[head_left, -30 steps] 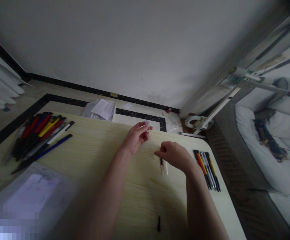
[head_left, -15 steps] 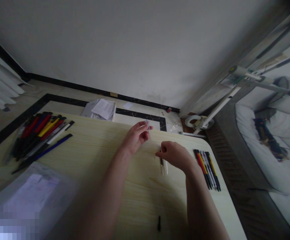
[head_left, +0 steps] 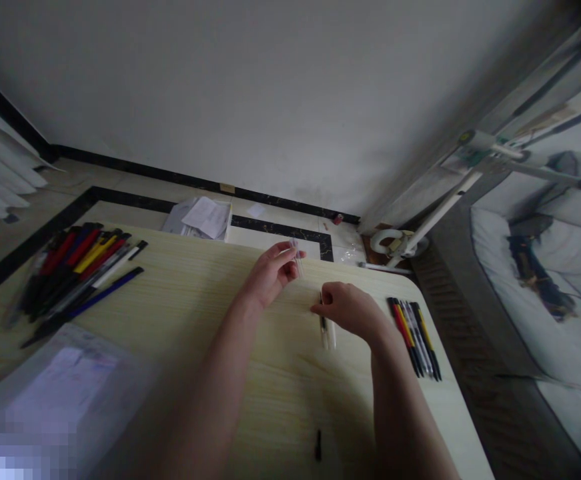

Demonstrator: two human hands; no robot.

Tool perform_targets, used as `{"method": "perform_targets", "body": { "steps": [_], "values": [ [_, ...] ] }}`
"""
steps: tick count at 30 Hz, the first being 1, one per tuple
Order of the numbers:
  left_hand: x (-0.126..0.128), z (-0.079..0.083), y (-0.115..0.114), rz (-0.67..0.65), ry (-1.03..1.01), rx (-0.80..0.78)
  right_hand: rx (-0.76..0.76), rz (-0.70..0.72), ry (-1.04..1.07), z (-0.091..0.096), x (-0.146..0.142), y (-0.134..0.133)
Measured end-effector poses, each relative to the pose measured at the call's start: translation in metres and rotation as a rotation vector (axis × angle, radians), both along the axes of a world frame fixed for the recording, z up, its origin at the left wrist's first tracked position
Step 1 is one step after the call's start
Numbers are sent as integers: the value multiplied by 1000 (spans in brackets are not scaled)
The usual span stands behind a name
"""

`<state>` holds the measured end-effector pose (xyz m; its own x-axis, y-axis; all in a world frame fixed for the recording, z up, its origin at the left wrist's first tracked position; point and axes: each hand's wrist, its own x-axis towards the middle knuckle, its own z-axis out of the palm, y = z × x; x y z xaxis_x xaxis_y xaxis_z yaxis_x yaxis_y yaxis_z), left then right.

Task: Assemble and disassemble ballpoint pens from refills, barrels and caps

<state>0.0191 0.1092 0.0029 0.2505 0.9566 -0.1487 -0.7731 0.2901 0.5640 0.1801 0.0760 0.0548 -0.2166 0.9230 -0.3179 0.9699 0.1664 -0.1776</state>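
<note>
Between the fingertips of my left hand point(head_left: 273, 272) is a clear pen barrel point(head_left: 298, 259), held tilted near the table's far edge. To the right, my right hand point(head_left: 353, 308) is closed with the thumb against the curled fingers; what it holds, if anything, is hidden. Under and beside that hand lie slim clear and white pen parts point(head_left: 328, 332) with a dark length among them, partly covered by the fingers. A small black pen piece point(head_left: 318, 445) lies close to the near side of the table.
Several assembled pens point(head_left: 415, 339) form a row at the table's right edge. A large heap of coloured pens point(head_left: 83, 270) sits at the left, above a translucent plastic bag point(head_left: 95, 373). Papers in a box point(head_left: 205, 219) stand beyond the light wooden table point(head_left: 185, 287).
</note>
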Motion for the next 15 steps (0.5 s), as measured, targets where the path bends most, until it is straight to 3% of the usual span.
{"method": "perform_targets", "body": {
  "steps": [15],
  "values": [
    [0, -2, 0, 6, 3, 8, -10, -2, -1, -2, 3, 2]
  ]
}}
